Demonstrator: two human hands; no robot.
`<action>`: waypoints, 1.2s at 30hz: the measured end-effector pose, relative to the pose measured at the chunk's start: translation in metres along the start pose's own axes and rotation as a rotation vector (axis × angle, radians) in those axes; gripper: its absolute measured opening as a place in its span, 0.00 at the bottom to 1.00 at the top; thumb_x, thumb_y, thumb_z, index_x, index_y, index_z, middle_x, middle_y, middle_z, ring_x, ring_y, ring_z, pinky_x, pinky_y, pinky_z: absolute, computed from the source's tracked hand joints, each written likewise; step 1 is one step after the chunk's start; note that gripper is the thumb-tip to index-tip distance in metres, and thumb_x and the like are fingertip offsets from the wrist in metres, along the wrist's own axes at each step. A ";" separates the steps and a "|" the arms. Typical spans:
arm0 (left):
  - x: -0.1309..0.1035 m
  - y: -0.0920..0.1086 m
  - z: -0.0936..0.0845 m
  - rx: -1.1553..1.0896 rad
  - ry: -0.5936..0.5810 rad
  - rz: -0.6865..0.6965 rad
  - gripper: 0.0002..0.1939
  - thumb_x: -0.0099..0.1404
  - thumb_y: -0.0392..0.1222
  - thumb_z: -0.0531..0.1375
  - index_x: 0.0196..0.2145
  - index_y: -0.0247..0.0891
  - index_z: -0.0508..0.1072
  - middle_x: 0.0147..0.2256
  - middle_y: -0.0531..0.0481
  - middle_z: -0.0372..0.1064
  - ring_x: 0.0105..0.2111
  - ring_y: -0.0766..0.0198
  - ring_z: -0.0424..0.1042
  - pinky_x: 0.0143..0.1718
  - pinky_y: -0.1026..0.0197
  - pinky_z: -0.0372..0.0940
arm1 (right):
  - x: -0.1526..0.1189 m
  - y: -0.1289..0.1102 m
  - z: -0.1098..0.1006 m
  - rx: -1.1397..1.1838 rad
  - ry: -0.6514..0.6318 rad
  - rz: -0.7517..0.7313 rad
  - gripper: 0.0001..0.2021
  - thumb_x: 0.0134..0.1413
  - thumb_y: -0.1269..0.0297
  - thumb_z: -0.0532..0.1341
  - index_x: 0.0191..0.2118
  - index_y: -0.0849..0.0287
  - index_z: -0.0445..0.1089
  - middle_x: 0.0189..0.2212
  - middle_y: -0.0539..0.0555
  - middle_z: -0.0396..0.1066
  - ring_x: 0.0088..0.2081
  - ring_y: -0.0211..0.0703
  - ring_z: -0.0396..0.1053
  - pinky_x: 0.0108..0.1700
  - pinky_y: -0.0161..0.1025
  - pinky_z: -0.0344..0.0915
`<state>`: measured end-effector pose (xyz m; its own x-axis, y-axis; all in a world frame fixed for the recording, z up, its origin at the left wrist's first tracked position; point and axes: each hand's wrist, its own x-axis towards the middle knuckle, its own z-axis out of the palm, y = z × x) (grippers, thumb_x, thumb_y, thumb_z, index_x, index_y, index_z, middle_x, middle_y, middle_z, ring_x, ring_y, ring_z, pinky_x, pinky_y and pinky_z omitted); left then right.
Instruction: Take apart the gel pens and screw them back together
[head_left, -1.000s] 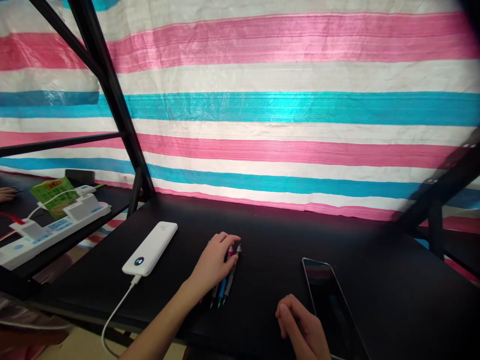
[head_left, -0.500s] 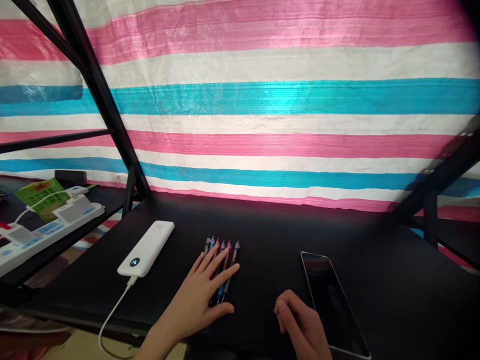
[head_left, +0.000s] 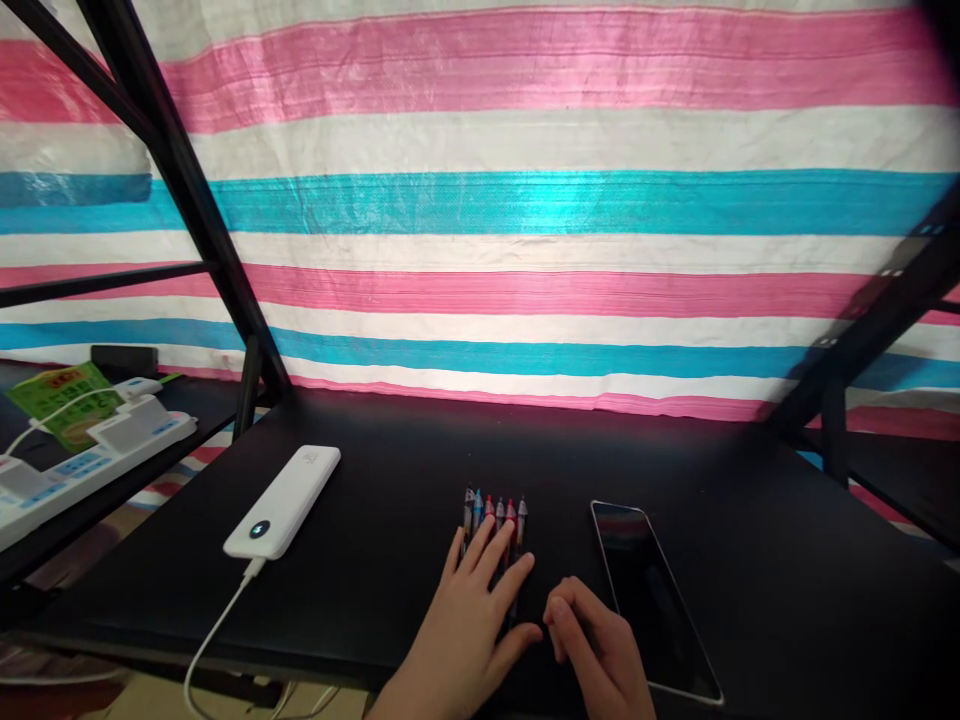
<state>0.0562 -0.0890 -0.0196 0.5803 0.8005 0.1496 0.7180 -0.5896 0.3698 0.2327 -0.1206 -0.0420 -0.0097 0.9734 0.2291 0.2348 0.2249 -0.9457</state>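
Several pens (head_left: 523,515) with clear, blue and red parts lie side by side on the black tabletop (head_left: 397,450), tips pointing away from me. Flat over them rests my left hand (head_left: 476,610), fingers spread, covering their lower parts. Close to its right is my right hand (head_left: 596,640), fingers curled together beside the phone; whether anything is inside them is hidden. The dark phone (head_left: 652,600) lies face up with a pale edge.
A white power bank (head_left: 283,503) with a plugged-in white cable (head_left: 214,630) lies on the left. Beyond the black frame (head_left: 195,210) are a power strip (head_left: 97,460) and green packet (head_left: 64,400). A striped sheet (head_left: 525,290) hangs behind.
My left hand and the pens under it have moved right, nearer my right hand. My right hand stays curled. The view has shifted slightly.
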 end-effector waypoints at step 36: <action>-0.026 -0.037 -0.014 -0.470 0.073 0.027 0.41 0.56 0.43 0.73 0.63 0.55 0.62 0.59 0.46 0.65 0.57 0.51 0.66 0.60 0.49 0.62 | 0.011 0.012 0.002 -0.671 0.021 -0.277 0.19 0.66 0.68 0.54 0.60 0.57 0.67 0.60 0.58 0.67 0.62 0.57 0.63 0.59 0.56 0.68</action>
<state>0.0093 -0.0870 -0.0241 0.5556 0.8010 0.2230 0.4413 -0.5114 0.7374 0.2334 -0.1074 -0.0514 -0.1378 0.8820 0.4506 0.7721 0.3806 -0.5089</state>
